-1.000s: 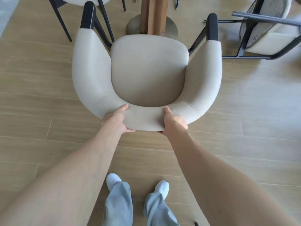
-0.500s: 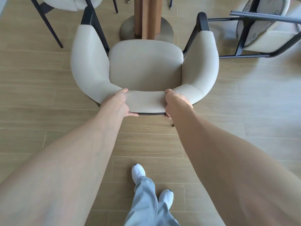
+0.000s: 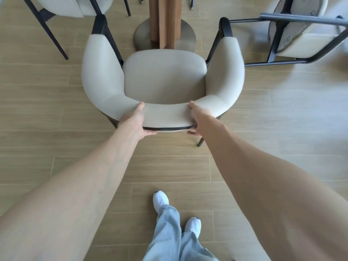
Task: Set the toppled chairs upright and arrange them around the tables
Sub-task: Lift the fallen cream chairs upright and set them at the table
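Observation:
A cream upholstered armchair [image 3: 163, 76] with black legs stands upright on the wooden floor, its seat facing the table's wooden pedestal [image 3: 163, 21]. My left hand [image 3: 134, 122] grips the curved backrest left of centre, thumb on top. My right hand [image 3: 197, 117] grips the backrest right of centre, fingers curled under its lower edge. A second cream chair [image 3: 301, 32] lies toppled on its side at the upper right, its black legs pointing toward me.
The pedestal rests on a round metal base [image 3: 143, 36] just beyond the chair's seat. Another upright cream chair [image 3: 73, 6] stands at the upper left. My feet in white shoes [image 3: 160, 200] are behind the chair on the plank floor.
The chair has slid forward toward the table pedestal, its front now over the base. Both arms have stretched out with it and I have stepped forward; both hands kept their grip.

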`<state>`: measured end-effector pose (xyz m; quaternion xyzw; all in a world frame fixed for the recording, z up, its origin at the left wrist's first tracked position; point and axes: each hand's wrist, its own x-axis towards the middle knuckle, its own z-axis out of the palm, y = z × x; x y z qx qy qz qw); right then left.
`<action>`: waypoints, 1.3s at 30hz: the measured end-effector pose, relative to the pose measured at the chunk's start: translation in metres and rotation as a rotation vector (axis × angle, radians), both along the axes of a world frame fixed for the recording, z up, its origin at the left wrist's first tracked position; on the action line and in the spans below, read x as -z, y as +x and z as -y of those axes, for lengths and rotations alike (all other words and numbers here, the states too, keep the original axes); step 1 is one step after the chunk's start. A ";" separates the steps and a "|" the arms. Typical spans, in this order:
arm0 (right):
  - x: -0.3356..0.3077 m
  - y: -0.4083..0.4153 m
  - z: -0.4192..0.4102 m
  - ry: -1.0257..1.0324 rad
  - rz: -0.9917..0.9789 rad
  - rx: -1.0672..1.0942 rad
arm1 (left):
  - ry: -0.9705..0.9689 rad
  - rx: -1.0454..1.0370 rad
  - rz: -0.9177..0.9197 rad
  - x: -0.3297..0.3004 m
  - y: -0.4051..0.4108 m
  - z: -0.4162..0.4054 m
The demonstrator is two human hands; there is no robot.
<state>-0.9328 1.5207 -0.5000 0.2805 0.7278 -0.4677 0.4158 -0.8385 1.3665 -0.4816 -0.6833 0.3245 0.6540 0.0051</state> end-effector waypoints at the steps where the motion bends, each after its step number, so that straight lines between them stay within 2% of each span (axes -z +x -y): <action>1: -0.009 0.001 -0.008 0.002 0.009 0.015 | -0.010 -0.014 0.005 -0.006 0.002 -0.004; 3: -0.026 0.009 -0.027 -0.007 -0.011 -0.021 | -0.071 -0.006 0.033 -0.020 0.006 -0.018; 5: -0.051 0.014 -0.051 0.033 -0.136 -0.042 | -0.181 0.033 -0.003 -0.040 0.004 -0.041; 11: -0.166 -0.006 -0.145 -0.268 -0.510 0.127 | -0.395 0.356 -0.482 -0.174 -0.047 -0.141; 14: -0.227 -0.027 -0.209 -0.304 -0.668 0.129 | -0.489 0.481 -0.695 -0.235 -0.079 -0.198; 19: -0.290 -0.062 -0.337 -0.444 -0.819 0.213 | -0.593 0.643 -0.931 -0.304 -0.122 -0.314; 29: -0.353 -0.138 -0.556 -0.506 -0.988 0.330 | -0.613 0.729 -1.102 -0.354 -0.204 -0.535; 35: -0.357 -0.205 -0.642 -0.535 -1.090 0.362 | -0.608 0.796 -1.224 -0.360 -0.281 -0.631; 39: -0.352 -0.277 -0.700 -0.492 -1.126 0.298 | -0.550 0.867 -1.272 -0.352 -0.359 -0.684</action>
